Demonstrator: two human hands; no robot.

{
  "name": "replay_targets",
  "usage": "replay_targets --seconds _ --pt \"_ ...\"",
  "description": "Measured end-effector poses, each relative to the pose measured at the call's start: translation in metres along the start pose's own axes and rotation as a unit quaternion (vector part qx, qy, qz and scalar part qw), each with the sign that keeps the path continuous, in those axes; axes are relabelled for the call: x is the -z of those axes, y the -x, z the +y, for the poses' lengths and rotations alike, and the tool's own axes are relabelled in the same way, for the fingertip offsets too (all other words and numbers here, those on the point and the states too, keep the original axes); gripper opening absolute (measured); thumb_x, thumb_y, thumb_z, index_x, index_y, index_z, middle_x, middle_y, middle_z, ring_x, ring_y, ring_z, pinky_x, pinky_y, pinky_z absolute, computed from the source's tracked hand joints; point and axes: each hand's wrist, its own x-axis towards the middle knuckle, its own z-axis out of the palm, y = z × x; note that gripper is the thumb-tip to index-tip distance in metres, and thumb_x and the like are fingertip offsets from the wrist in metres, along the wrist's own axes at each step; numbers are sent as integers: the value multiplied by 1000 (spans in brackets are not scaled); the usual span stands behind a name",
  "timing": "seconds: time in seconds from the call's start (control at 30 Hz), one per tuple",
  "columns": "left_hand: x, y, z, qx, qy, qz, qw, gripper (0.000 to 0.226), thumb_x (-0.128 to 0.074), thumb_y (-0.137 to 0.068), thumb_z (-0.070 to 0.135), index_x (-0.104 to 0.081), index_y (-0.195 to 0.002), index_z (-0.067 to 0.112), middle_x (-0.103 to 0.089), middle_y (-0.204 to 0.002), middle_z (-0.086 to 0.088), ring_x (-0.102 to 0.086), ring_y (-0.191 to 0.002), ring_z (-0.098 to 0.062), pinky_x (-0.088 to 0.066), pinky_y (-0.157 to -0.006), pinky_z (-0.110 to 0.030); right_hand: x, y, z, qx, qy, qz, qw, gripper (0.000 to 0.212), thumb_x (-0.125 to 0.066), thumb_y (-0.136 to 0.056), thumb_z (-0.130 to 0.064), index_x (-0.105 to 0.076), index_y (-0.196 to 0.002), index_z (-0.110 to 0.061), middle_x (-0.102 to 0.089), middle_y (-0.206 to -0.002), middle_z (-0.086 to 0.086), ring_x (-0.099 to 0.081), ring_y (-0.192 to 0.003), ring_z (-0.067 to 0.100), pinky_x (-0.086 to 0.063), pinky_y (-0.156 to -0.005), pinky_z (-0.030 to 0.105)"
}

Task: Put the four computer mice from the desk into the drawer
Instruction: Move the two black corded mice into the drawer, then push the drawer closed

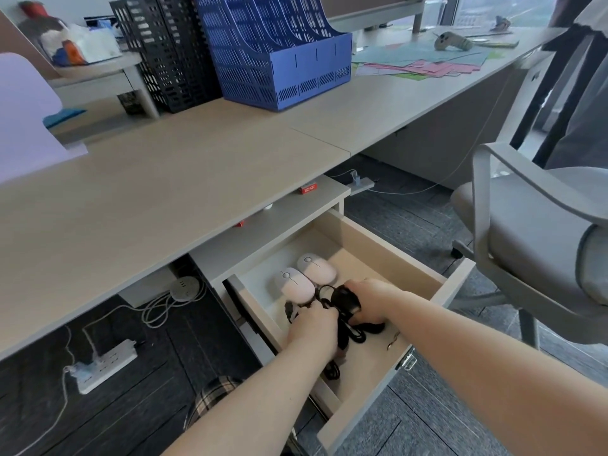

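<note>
Below the bare tabletop [164,199], both hands work inside the open drawer [388,255]: right grip [368,302] closed on a black wired mouse [345,299], left grip [314,327] bunching its cord [353,335] so it fits, two pale mice [307,279] just beyond.

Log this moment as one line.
drawer open | white mice inside | left hand, right hand placing black wired mouse

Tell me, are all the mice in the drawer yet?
Two white mice already lie in the open drawer. Both hands, left hand and right hand, are inside it, setting down black mice with tangled cords. The desk shows no mice, so it is almost done.
</note>
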Motion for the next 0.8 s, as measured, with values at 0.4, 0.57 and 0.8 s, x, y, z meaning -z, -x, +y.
replay_targets --seconds 0.4,0.57,0.8 --pt "63 17 -9 -22 -36 107 993 31 -53 -90 26 -51 -119 17 -55 -122 -11 -53 -113 -35 -43 -76 -38 27 55 2 -114 -56 263 956 29 -41 -93 -30 -62 -97 -12 -65 -98 5 -57 -98 28 -47 -79 36" --pt "110 32 -11 -35 -31 183 982 25 -44 -90 28 -54 -106 11 -56 -112 -10 -55 -104 -32 -39 -71 -37 28 83 8 -296 -151 265 905 23 -41 -84 -12 -45 -105 -20 -31 -140 15 -18 -135 34 -29 -102 60" --pt "141 38 -44 -40 -12 289 956 19 -44 -92 22 -51 -101 7 -55 -112 -15 -53 -103 -34 -42 -75 -40 16 86 -1 -309 -347 249 850 54 -39 -86 -4 -28 -138 -12 12 -157 21 -43 -127 41 -41 -101 43"
